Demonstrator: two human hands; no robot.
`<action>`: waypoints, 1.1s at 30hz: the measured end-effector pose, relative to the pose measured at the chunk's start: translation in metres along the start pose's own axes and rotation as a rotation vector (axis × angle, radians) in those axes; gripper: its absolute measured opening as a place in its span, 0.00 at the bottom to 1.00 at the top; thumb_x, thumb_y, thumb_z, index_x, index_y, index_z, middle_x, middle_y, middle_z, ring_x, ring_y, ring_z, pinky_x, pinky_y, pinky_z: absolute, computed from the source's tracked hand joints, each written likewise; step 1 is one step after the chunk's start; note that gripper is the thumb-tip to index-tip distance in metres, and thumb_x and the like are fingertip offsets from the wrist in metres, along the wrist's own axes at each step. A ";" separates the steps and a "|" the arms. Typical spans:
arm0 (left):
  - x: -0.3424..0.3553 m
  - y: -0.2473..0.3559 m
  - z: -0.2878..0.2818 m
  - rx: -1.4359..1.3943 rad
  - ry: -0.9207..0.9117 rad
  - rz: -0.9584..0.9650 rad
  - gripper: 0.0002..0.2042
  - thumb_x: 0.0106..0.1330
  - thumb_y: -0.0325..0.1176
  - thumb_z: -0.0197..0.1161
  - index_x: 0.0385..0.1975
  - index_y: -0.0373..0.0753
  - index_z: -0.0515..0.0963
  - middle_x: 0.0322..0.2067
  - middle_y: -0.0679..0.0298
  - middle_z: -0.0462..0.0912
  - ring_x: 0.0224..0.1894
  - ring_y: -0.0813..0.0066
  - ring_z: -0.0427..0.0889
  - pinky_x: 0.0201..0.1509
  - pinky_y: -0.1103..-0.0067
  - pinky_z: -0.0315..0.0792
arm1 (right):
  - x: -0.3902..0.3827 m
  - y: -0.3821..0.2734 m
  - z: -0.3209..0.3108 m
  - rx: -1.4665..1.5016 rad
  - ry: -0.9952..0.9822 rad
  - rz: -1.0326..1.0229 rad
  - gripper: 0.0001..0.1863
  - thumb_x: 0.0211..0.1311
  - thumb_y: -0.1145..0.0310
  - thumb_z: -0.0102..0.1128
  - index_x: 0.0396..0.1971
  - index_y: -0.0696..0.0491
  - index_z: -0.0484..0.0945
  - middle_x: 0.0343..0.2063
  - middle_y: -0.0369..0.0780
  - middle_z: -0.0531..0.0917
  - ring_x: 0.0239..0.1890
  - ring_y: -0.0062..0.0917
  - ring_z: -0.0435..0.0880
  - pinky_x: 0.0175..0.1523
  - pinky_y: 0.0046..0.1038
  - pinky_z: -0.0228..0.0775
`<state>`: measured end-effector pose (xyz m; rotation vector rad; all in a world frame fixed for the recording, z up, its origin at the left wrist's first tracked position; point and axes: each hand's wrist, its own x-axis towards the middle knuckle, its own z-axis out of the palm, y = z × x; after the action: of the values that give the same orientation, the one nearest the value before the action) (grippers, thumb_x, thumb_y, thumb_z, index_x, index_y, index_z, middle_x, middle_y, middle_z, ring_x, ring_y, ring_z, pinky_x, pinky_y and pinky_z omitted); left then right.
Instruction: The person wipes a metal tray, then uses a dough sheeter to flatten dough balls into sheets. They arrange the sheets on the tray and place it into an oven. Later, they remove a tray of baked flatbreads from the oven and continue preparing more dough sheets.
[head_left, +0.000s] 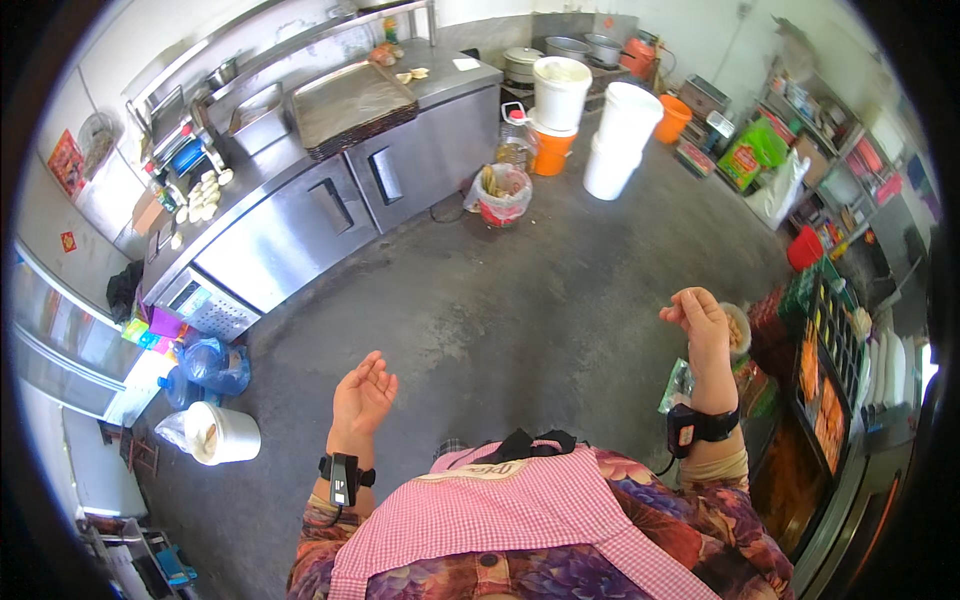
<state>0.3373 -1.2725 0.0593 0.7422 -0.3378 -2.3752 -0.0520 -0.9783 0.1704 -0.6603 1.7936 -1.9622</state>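
My left hand (364, 396) is held in the air above the floor, palm turned up and fingers loosely bent and a little apart. Nothing lies in it. Farther to the right, my right hand (700, 320) is raised with its fingers curled together toward the thumb, and no object shows between them. Behind that hand is a round container (738, 332) with pale brown contents, partly hidden by it. A green and white packet (677, 386) shows beside my right wrist. Both wrists wear black strapped devices. A pink checked apron (480, 520) covers my front.
A steel counter (285, 225) along the left carries stacked trays (352, 105). White buckets (612, 150) and a bagged bin (500, 200) stand ahead on the floor. A white bucket (232, 434) and blue water bottle (215, 366) are at left. Shelves (830, 150) and trays (820, 385) line the right.
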 end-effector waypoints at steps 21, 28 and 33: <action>0.209 0.221 0.014 -0.006 0.119 0.079 0.10 0.65 0.28 0.50 0.42 0.34 0.74 0.32 0.63 0.80 0.33 0.73 0.78 0.48 0.73 0.74 | 0.230 0.033 0.257 0.214 -0.166 0.028 0.17 0.70 0.63 0.46 0.21 0.54 0.69 0.19 0.37 0.74 0.27 0.24 0.78 0.44 0.30 0.73; 0.276 0.262 0.026 -0.094 0.266 0.224 0.11 0.64 0.29 0.51 0.44 0.35 0.74 0.30 0.66 0.79 0.33 0.75 0.77 0.46 0.75 0.72 | 0.386 0.060 0.308 0.122 -0.201 0.117 0.13 0.68 0.62 0.50 0.28 0.55 0.73 0.23 0.35 0.76 0.28 0.23 0.79 0.41 0.27 0.73; 0.314 0.287 0.040 -0.162 0.314 0.322 0.11 0.62 0.28 0.53 0.44 0.36 0.74 0.30 0.67 0.78 0.32 0.76 0.76 0.46 0.75 0.72 | 0.500 0.047 0.354 0.064 -0.313 0.097 0.11 0.66 0.64 0.51 0.32 0.56 0.74 0.25 0.35 0.76 0.31 0.23 0.79 0.41 0.26 0.72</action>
<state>0.2494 -1.6897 0.0737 0.8941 -0.1190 -1.9231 -0.2493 -1.5602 0.1847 -0.7939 1.5390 -1.7351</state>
